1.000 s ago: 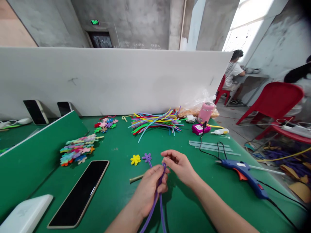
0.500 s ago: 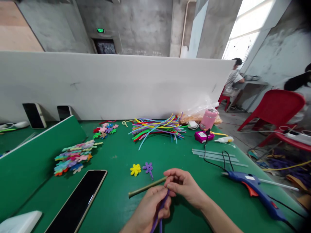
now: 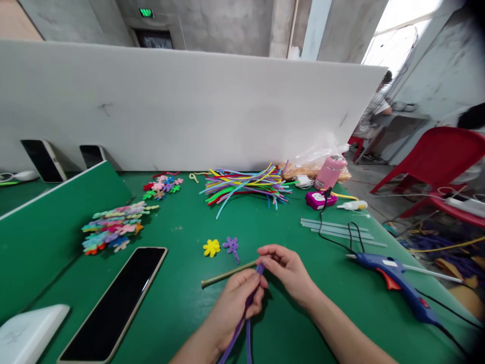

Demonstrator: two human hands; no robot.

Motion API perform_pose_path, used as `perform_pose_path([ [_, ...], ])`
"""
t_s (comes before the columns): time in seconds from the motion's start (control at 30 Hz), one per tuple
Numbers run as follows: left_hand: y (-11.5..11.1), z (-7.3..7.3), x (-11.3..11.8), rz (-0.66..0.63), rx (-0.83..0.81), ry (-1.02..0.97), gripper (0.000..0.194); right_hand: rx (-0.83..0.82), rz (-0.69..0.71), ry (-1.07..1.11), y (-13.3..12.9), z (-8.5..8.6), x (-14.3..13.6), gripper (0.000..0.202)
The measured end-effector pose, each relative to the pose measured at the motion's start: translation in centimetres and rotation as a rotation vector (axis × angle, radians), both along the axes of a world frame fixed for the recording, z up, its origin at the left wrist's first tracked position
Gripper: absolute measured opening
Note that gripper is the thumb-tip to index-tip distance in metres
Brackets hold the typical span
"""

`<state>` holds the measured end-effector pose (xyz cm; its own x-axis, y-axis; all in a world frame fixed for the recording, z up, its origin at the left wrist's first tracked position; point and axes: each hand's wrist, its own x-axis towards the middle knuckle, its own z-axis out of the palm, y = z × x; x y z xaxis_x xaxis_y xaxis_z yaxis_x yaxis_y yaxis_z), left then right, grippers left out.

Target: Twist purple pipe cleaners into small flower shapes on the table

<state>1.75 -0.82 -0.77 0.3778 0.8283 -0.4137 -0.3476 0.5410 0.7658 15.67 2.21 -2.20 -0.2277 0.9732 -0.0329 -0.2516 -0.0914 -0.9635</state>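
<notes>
My left hand is closed around a purple pipe cleaner, whose two lengths hang down below the fist. The top of the pipe cleaner pokes out above the left thumb. My right hand pinches at that top, thumb against forefinger. A thin greenish stick reaches from the left to behind the fingertips; whether the right fingers touch it I cannot tell. Just beyond the hands lie a yellow pipe-cleaner flower and a purple flower with a short stem.
Coloured pipe cleaners are heaped at the back. Finished flowers lie at left, near a phone. To the right are a blue glue gun, clear glue sticks and a pink bottle. A person sits beyond the white partition.
The head view has tipped downward, so everything sits higher in the picture. More of the purple pipe cleaner now shows above my left thumb; both hands stay close together.
</notes>
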Motion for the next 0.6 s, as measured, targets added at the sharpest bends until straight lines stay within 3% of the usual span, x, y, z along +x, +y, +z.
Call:
perform_pose_path([
  [0.33,0.06,-0.10,-0.41,-0.080,-0.043,-0.128,0.023,0.026,0.240,0.127,-0.26,0.21,0.77,0.032],
  [0.6,-0.09,-0.14,-0.11,-0.079,0.000,-0.099,0.019,0.018,0.223,0.134,-0.27,0.24,0.64,0.032],
])
